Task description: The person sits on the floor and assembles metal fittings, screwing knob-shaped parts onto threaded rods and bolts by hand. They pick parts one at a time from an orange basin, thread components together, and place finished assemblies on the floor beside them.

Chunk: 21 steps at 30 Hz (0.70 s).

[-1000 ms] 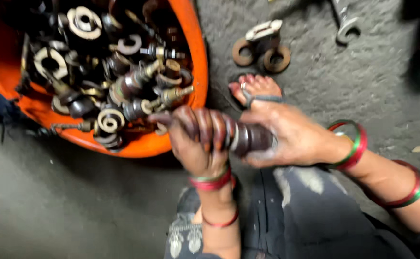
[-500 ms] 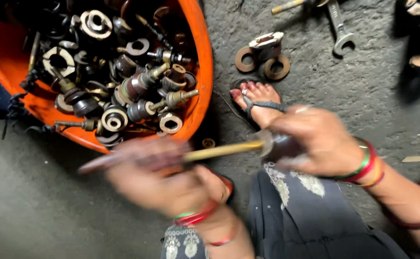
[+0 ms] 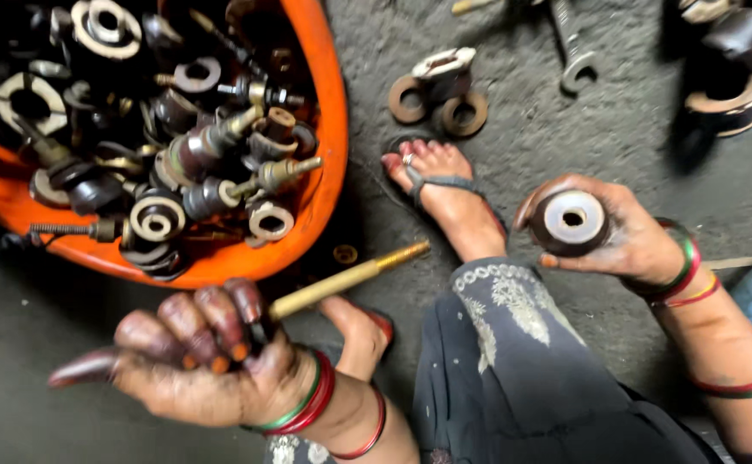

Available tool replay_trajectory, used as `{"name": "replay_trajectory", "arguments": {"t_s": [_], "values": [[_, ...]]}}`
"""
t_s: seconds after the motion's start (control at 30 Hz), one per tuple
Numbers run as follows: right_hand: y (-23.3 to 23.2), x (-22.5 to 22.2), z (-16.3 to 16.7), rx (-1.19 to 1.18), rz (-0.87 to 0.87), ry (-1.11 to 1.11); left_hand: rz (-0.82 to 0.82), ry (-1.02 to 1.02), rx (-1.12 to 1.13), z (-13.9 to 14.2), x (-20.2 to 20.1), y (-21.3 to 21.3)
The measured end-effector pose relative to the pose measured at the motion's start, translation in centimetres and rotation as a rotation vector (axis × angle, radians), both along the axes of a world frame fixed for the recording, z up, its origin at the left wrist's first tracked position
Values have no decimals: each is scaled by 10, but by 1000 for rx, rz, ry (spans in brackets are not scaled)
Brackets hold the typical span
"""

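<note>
- Gripping a brass-coloured rod (image 3: 346,279), the left hand (image 3: 195,361) sits at 7 o'clock in the head view; its stained fingers (image 3: 221,322) are curled shut around the rod's lower end, and the free end points toward 2 o'clock.
- Right hand (image 3: 616,228), at 3 o'clock: fingers wrapped round a dark cylindrical bush (image 3: 572,222), whose pale round face with a centre hole is turned toward the camera.
- Rod and bush are well apart, with a sandalled foot (image 3: 444,193) between them.
- Orange tub (image 3: 324,172), at 10 o'clock: filled with dark bushes, rings, washers and threaded studs; its rim lies just beside the rod's free end.
- Small round washer (image 3: 345,254): on the floor (image 3: 548,129) between tub rim and rod.
- Cluster of rusty rings (image 3: 438,94), at 12 o'clock, just beyond the toes.
- Open-ended spanner (image 3: 575,51), at 1 o'clock, on the floor near the top edge.
- Further dark bushes (image 3: 728,77), at 2 o'clock in the corner.
- Red and green bangles (image 3: 307,399) circle the left wrist; similar bands circle the right.
</note>
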State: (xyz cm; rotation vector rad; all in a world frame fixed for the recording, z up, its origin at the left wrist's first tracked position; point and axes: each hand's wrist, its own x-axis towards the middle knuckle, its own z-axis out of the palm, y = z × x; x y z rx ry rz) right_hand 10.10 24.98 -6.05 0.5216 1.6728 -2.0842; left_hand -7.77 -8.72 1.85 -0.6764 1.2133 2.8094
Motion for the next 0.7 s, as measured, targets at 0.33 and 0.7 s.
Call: {"name": "replay_trajectory", "arguments": {"t_s": [0.33, 0.7], "values": [[-22, -19, 27, 511, 4, 92, -737, 39, -633, 1, 26, 81], [-42, -34, 65, 813, 91, 161, -1219, 449, -805, -22, 45, 125]]}}
